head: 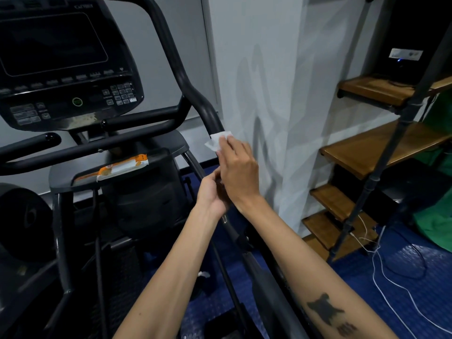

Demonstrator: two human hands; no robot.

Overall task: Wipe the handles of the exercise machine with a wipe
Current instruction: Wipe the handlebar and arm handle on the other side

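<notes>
The exercise machine's long black right handle [186,77] runs from the top centre down past my hands. My right hand [238,170] wraps the handle partway down and presses a white wipe [216,141] against it; the wipe sticks out above my fingers. Just below, my left hand [210,192] curls around the same handle bar, partly hidden behind my right wrist. A shorter fixed black handle [29,143] pokes out at the left, below the console.
The dark console [61,62] fills the upper left. An orange and white wipe packet [122,167] lies on the machine's grey tray. A white pillar stands right of the handle, then wooden shelves [379,150] on black pipes. White cables trail on the blue floor [391,277].
</notes>
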